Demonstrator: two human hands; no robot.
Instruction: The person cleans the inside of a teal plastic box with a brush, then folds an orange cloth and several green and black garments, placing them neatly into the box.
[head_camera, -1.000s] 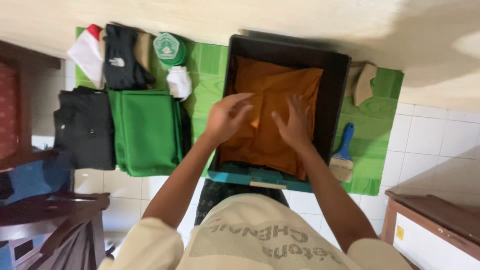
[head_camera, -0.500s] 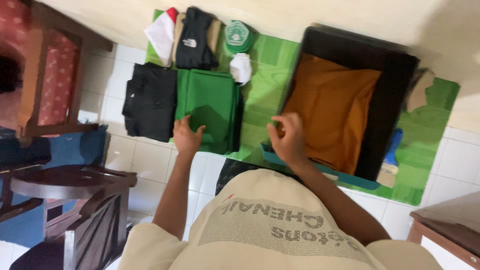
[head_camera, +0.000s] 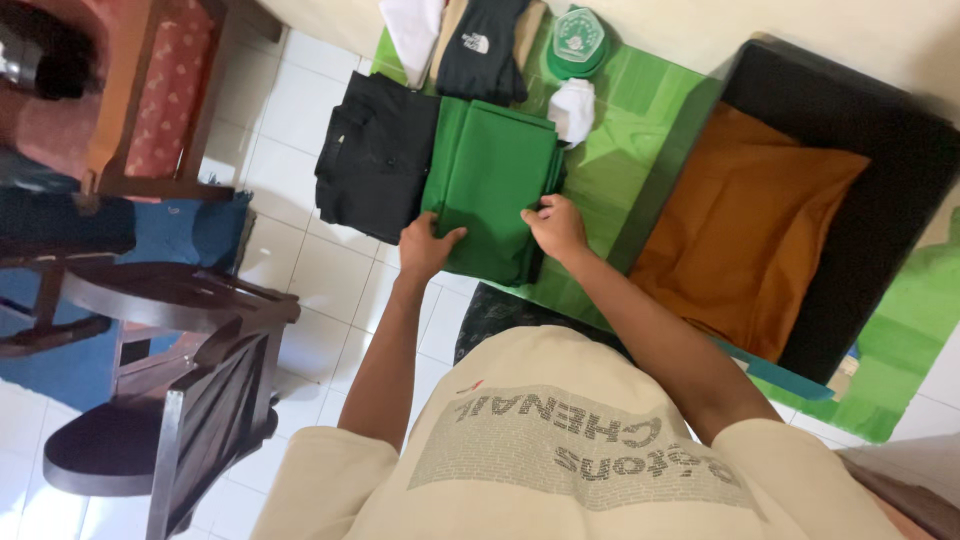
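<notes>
Left hand (head_camera: 428, 245) and right hand (head_camera: 555, 226) both closed gripping folded green cloth (head_camera: 490, 185) edges

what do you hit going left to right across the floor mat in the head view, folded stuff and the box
folded black garment → folded green cloth, gripped by left hand and right hand → black box holding orange cloth

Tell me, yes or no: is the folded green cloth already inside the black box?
No, the folded green cloth lies on the green mat beside the black box, with both hands gripping its near edge.
</notes>
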